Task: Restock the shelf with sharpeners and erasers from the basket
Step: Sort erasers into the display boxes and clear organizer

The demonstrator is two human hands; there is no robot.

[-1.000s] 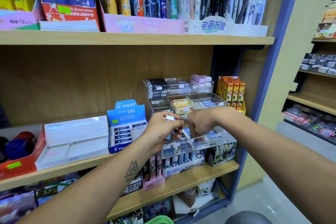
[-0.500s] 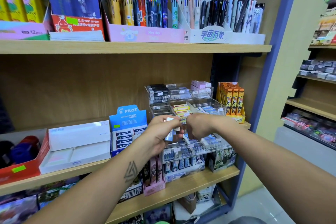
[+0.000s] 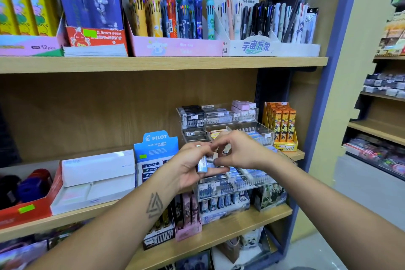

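While the left hand (image 3: 188,169) grips an eraser (image 3: 202,163), the right hand (image 3: 238,151) pinches its edge above the tiered rack (image 3: 238,184).

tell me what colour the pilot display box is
Blue with white lettering, the Pilot display box shows best in the head view.

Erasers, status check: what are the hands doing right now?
Left hand grips a small eraser. Right hand pinches at it, thumb and finger curled. Both in front of the clear tiered rack; nothing blocking.

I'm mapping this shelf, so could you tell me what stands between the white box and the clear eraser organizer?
In the head view, the blue Pilot eraser box stands between the white box and clear organizer.
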